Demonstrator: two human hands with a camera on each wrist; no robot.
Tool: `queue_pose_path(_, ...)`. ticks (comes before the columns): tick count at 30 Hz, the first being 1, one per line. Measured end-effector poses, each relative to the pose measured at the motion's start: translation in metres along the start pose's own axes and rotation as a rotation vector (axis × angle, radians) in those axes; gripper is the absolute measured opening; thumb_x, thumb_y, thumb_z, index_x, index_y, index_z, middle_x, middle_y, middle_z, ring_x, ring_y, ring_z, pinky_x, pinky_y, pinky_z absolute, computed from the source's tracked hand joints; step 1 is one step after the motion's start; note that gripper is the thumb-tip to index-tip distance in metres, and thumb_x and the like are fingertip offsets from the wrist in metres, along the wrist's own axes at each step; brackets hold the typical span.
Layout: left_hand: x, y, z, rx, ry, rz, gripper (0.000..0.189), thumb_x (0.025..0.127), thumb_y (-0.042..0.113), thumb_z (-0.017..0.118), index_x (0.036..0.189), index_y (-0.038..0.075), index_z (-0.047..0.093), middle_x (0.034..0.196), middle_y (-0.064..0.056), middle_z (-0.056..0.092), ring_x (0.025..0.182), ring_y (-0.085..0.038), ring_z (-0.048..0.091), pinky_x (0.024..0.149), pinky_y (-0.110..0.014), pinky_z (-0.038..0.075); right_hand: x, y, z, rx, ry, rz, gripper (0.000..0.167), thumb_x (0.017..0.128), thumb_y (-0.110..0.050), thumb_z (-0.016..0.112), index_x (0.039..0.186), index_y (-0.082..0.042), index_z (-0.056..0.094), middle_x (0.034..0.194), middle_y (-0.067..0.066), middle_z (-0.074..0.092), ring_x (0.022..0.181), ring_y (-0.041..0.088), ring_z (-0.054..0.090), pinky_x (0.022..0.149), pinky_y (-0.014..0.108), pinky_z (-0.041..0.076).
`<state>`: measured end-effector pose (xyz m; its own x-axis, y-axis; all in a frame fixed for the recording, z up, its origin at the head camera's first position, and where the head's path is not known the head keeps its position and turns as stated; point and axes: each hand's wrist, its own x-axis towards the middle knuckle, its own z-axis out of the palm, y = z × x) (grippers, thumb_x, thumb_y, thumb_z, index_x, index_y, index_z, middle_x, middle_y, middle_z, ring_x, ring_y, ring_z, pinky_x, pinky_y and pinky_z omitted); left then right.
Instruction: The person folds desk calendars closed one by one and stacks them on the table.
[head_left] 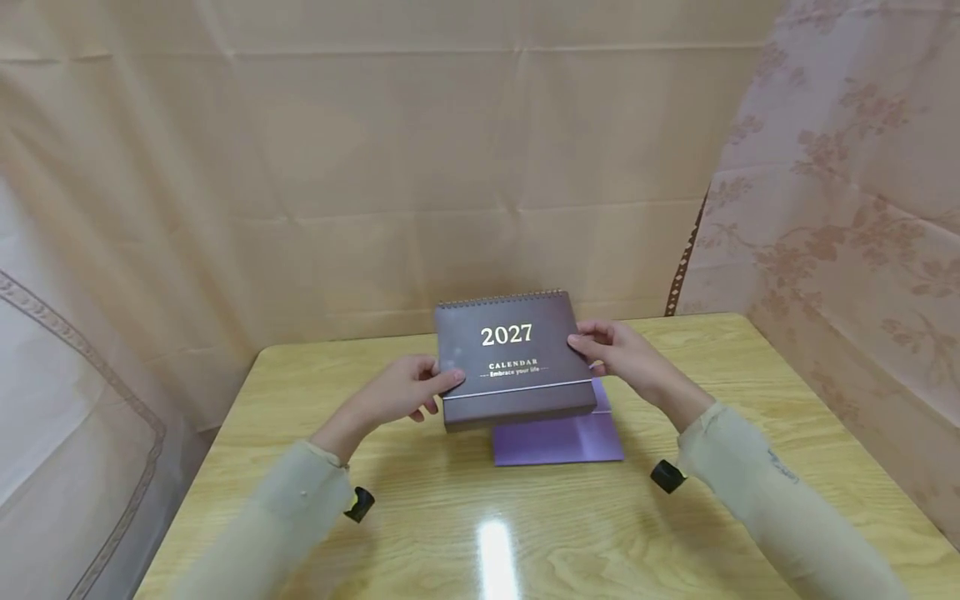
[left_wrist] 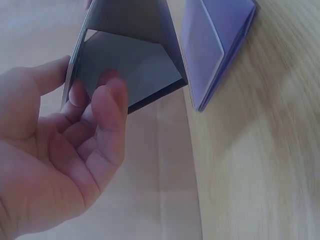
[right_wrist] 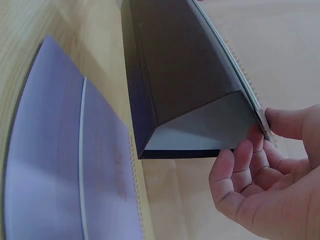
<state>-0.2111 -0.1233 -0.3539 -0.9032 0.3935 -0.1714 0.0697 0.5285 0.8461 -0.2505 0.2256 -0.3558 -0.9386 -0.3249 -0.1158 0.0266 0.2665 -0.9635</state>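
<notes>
A dark brown desk calendar with gold "2027" lettering and a spiral along its top edge is held up at both sides. My left hand pinches its left edge, thumb on the front cover. At the right edge my right hand grips it the same way. Both wrist views look into the calendar's hollow folded stand, with a grey inner panel. Partly hidden behind and below it, a purple spiral-bound item with a pale band across it lies on the table.
The wood-grain table carries a bright light reflection near its front. Behind it hangs a beige cloth. A pink floral curtain borders the right side, and a pale curtain the left.
</notes>
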Motion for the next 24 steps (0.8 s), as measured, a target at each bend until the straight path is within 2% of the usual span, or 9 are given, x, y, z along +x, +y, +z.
queue_pose_path(6,0.005,0.001,0.011,-0.013,0.002,-0.011,0.042,0.099,0.047,0.064,0.092,0.006,0.06,0.094,-0.015,0.066,0.086,-0.035,0.068,0.064,-0.039,0.059,-0.01,0.005,-0.01,0.042,-0.053,0.012,0.052,0.105,-0.022,0.057,0.142,0.012,0.042,0.107,0.005,0.065,0.092,0.013,0.062,0.079,0.03,0.055)
queue_pose_path(9,0.008,0.003,0.014,-0.01,0.005,-0.02,0.043,0.099,0.048,0.063,0.091,0.006,0.059,0.094,-0.015,0.065,0.084,-0.032,0.068,0.065,-0.04,0.059,-0.014,0.006,-0.015,0.04,-0.086,0.022,0.058,0.106,-0.026,0.057,0.148,0.008,0.037,0.115,0.009,0.063,0.098,0.017,0.061,0.085,0.035,0.053)
queue_pose_path(13,0.014,0.007,0.017,-0.019,0.001,-0.019,0.044,0.1,0.05,0.061,0.092,0.006,0.058,0.093,-0.013,0.064,0.083,-0.028,0.068,0.066,-0.039,0.059,-0.019,0.01,-0.019,0.063,-0.103,0.059,0.064,0.106,-0.033,0.057,0.155,-0.001,0.031,0.137,0.018,0.05,0.118,0.026,0.053,0.093,0.044,0.049)
queue_pose_path(16,0.018,0.008,0.02,-0.04,-0.002,-0.025,0.044,0.1,0.05,0.061,0.093,0.007,0.058,0.092,-0.011,0.063,0.087,-0.031,0.069,0.065,-0.037,0.058,-0.021,0.013,-0.02,0.115,-0.112,0.079,0.065,0.105,-0.034,0.057,0.157,-0.008,0.027,0.153,0.021,0.035,0.128,0.031,0.045,0.095,0.049,0.047)
queue_pose_path(19,0.021,0.008,0.022,-0.061,-0.001,-0.035,0.043,0.101,0.048,0.061,0.093,0.006,0.058,0.09,-0.01,0.062,0.09,-0.035,0.069,0.065,-0.036,0.058,-0.022,0.016,-0.019,0.17,-0.122,0.092,0.066,0.105,-0.036,0.057,0.158,-0.016,0.024,0.157,0.02,0.028,0.128,0.033,0.045,0.093,0.05,0.048)
queue_pose_path(24,0.024,0.008,0.024,-0.075,0.001,-0.036,0.042,0.1,0.048,0.061,0.095,0.006,0.06,0.09,-0.01,0.063,0.089,-0.035,0.069,0.064,-0.035,0.057,-0.025,0.02,-0.018,0.202,-0.162,0.106,0.072,0.107,-0.04,0.051,0.164,-0.029,0.008,0.157,0.023,0.026,0.127,0.031,0.047,0.091,0.052,0.05)
